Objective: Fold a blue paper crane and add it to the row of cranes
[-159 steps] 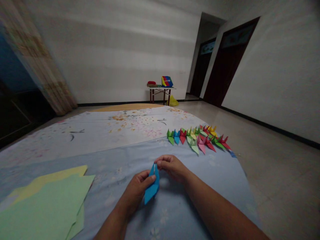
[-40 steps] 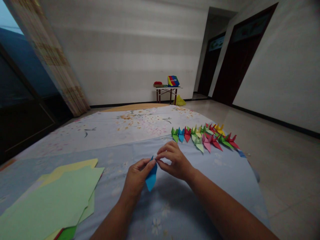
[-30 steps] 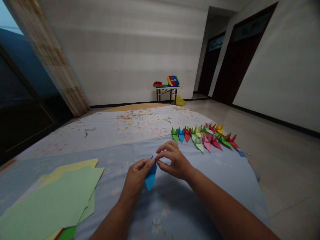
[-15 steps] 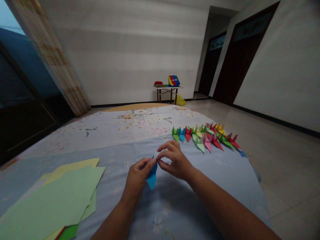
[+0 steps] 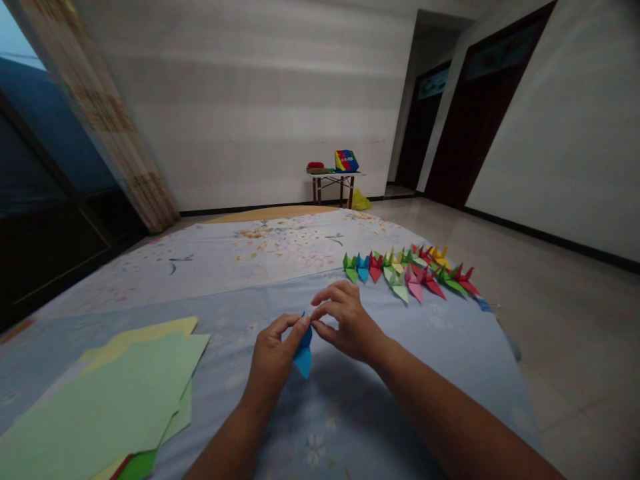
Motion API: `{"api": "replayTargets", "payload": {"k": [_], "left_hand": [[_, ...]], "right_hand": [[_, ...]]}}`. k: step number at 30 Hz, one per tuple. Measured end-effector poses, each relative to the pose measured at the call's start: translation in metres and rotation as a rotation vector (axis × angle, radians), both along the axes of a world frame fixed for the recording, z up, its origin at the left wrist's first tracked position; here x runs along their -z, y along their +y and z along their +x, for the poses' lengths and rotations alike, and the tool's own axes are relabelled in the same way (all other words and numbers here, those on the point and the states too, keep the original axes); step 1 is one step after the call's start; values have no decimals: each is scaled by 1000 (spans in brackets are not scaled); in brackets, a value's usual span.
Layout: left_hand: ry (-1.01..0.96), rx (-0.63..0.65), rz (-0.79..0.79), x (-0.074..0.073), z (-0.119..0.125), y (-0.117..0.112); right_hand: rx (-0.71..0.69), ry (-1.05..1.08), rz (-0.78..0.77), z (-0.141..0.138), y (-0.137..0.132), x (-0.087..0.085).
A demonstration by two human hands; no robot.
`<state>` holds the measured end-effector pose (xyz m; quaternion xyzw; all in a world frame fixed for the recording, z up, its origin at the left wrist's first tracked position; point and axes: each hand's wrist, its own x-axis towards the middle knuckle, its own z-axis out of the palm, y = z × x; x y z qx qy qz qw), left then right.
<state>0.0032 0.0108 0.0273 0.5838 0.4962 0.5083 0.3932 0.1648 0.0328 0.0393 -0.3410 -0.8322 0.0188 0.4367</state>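
Note:
A partly visible blue origami crane is held above the cloth, its pointed end hanging down. My left hand grips it between thumb and fingers, which cover part of its upper body. From the right, my right hand pinches a small tip at the crane's upper edge with thumb and index finger; the other fingers are curled and apart. Fingertips hide the pinched tip itself.
Several finished paper cranes in mixed colours stand in rows at the right of the table. A stack of coloured paper sheets lies at the left. A light blue flowered cloth covers the near tabletop.
Both hands keep their hold on the blue origami crane and have barely moved. The whole view has shifted very slightly.

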Motion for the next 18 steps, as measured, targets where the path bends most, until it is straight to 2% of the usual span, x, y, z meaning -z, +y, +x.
{"api": "replayTargets", "payload": {"k": [8, 18], "left_hand": [[-40, -40, -18, -7, 2, -2], [-81, -29, -47, -2, 1, 1]], "right_hand": [[-54, 36, -90, 3, -3, -7], [-56, 90, -124, 1, -4, -6]]}}
